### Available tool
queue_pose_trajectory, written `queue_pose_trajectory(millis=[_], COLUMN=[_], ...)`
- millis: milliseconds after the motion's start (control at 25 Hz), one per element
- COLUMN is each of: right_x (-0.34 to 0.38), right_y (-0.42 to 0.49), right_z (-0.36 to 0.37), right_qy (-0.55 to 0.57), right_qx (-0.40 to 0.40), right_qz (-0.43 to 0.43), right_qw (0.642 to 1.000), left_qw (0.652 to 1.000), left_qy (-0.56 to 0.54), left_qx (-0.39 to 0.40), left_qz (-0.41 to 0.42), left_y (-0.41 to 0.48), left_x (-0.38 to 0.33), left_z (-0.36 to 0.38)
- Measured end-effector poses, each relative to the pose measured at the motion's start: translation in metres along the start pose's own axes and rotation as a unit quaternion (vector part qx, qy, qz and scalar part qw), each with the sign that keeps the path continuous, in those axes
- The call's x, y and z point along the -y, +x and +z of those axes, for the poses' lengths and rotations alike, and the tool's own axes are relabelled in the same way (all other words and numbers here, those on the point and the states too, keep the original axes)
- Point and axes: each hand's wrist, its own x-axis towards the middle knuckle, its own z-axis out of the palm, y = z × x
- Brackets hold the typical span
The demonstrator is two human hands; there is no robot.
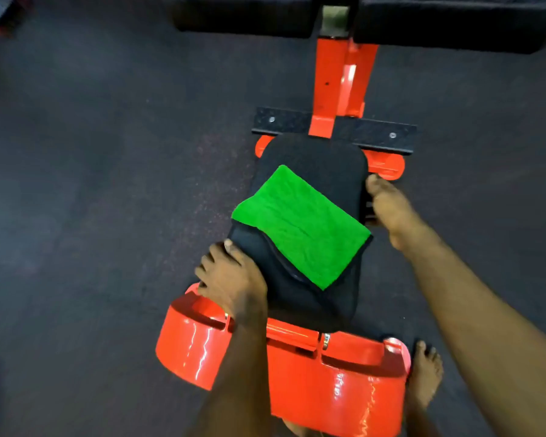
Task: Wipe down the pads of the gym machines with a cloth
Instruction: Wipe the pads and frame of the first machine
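Note:
A black seat pad [316, 159] sits on a red gym machine, seen from above. A folded green cloth [300, 225] with a black underside lies flat and diagonal across the pad, with neither hand on it. My left hand [230, 279] grips the pad's near left edge, thumb on top and fingers curled over the side. My right hand [391, 209] holds the pad's right edge; its fingers are hidden behind and under the edge.
The red metal frame [344, 380] wraps the near end of the seat. A black footplate bar [375, 134] and a red post [338, 80] lie beyond, with two large black pads [454, 20] at the top. My bare foot [424, 373] stands on the dark rubber floor [108, 184].

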Motion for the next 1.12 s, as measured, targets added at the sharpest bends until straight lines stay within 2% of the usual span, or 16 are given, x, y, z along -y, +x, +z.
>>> queue_pose_trajectory(millis=[40,120,240,280,320,400,480,560,680,840,960,1040,1120], right_x=[-0.003,-0.014,-0.022,-0.024,-0.027,-0.033,-0.037,-0.038,-0.042,-0.041,-0.035,-0.033,-0.033], right_y=[-0.002,-0.008,-0.014,-0.016,-0.018,-0.025,-0.034,-0.042,-0.05,-0.059,-0.062,-0.062,-0.064], right_z=[-0.002,0.001,-0.007,-0.009,-0.01,-0.012,-0.011,-0.002,0.028,0.041,0.039,0.039,0.039], right_qy=[0.005,-0.002,-0.007,-0.004,-0.001,0.012,0.049,0.097,0.143,0.005,-0.007,-0.033,-0.06], right_qx=[0.047,0.078,0.096,0.101,0.106,0.107,0.098,0.075,-0.011,-0.139,-0.148,-0.155,-0.169], right_qz=[0.002,0.002,0.018,0.025,0.032,0.036,0.03,0.039,0.053,0.077,0.076,0.087,0.096], right_qw=[0.999,0.997,0.995,0.995,0.994,0.994,0.994,0.992,0.988,0.987,0.986,0.983,0.979], left_qw=[1.0,0.998,0.984,0.979,0.976,0.954,0.885,0.829,0.829,0.882,0.929,0.952,0.961], left_qy=[0.006,-0.008,0.011,0.037,0.074,0.131,0.151,0.146,0.129,0.133,0.129,0.091,0.032], left_qx=[-0.011,0.019,0.177,0.201,0.196,0.141,0.142,0.207,0.263,0.239,0.21,0.166,0.162], left_qz=[0.019,0.059,0.018,0.021,0.06,0.23,0.417,0.498,0.477,0.384,0.278,0.242,0.223], left_y=[-0.015,-0.052,-0.095,-0.095,-0.088,-0.056,-0.008,0.039,0.06,-0.014,-0.031,-0.014,0.003], left_x=[-0.01,-0.05,-0.118,-0.126,-0.125,-0.105,-0.085,-0.082,-0.084,-0.05,-0.055,-0.078,-0.102], left_z=[-0.005,-0.004,0.02,0.031,0.041,0.045,0.038,0.025,0.009,-0.009,-0.013,-0.006,-0.002])
